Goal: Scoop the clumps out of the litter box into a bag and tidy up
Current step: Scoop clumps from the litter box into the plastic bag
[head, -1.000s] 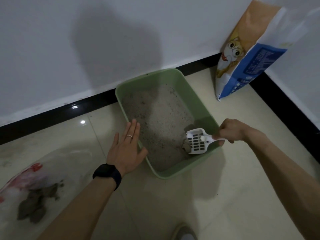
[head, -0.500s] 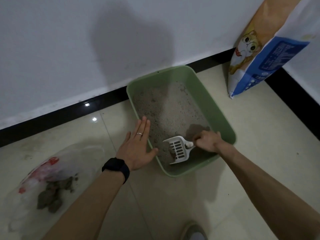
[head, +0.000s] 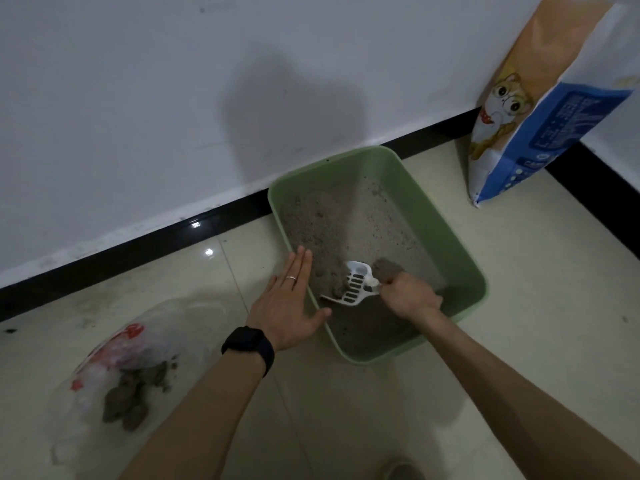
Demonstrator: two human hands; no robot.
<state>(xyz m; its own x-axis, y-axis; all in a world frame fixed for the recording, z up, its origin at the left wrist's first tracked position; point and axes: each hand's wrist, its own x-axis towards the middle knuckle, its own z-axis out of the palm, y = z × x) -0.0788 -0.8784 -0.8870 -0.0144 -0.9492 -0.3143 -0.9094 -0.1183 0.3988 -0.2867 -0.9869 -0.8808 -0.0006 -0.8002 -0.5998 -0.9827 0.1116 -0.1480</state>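
Note:
A green litter box (head: pixel 464 258) sits on the tiled floor against the wall, with grey litter inside. My right hand (head: pixel 410 296) is inside the box, shut on the handle of a white slotted scoop (head: pixel 355 284). A dark clump (head: pixel 337 289) lies at the scoop's blade, and another clump (head: pixel 388 266) lies just behind my right hand. My left hand (head: pixel 289 303) rests flat, fingers apart, on the box's left rim, holding nothing. A clear plastic bag (head: pixel 114 368) with red print lies on the floor at the left, with several dark clumps (head: pixel 130 400) in it.
A blue, orange and white litter sack (head: pixel 540 109) with a cartoon cat leans in the wall corner at the right. A black skirting strip (head: pixel 138 251) runs along the wall. The tip of a shoe (head: pixel 403 471) shows at the bottom edge.
My right hand has carried the scoop from the box's right rim to its left side, and a clump now sits at the blade. My left hand has stayed on the rim.

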